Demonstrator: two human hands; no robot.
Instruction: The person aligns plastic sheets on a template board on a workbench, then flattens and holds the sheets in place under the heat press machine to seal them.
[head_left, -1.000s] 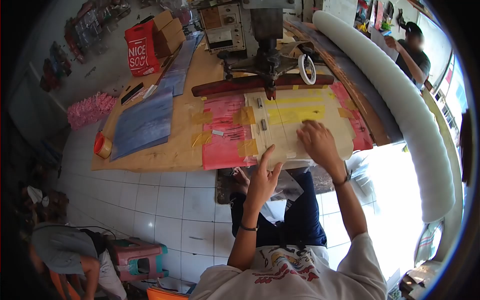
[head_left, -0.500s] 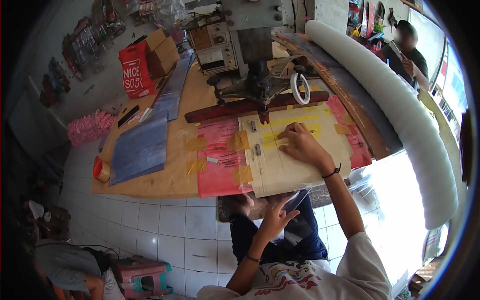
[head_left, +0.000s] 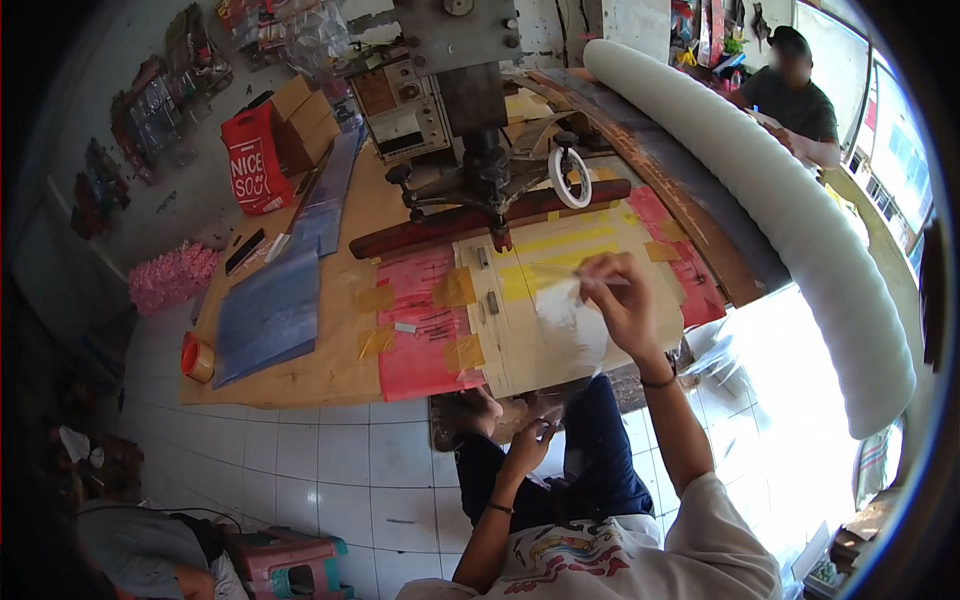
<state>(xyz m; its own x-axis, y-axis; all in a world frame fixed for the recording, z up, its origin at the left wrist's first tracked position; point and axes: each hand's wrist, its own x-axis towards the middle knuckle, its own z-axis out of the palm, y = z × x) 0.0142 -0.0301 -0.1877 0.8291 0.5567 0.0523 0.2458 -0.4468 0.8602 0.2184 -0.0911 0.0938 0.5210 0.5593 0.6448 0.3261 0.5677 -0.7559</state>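
Note:
A clear plastic sheet (head_left: 573, 325) hangs over the front edge of the cream board (head_left: 540, 350). My right hand (head_left: 622, 295) pinches its upper corner above the board. Lower down, in front of the table edge, my left hand (head_left: 528, 448) has its fingers closed at the sheet's lower end. Yellow tape strips and two small metal pieces (head_left: 492, 303) lie on the board. Left of it is a red sheet (head_left: 415, 365) held by brown tape. Behind my right hand stands a press head with a long red bar (head_left: 400, 238).
Blue sheets (head_left: 268, 320), a tape roll (head_left: 197, 357) and a red bag (head_left: 255, 165) are on the table's left. A white foam roll (head_left: 770, 220) runs along the right. One person (head_left: 800, 100) sits at back right, another (head_left: 140, 550) at lower left.
My right hand has lifted from the board, raising the plastic sheet's corner. My left hand has drawn down and closed on its lower end. The view has shifted.

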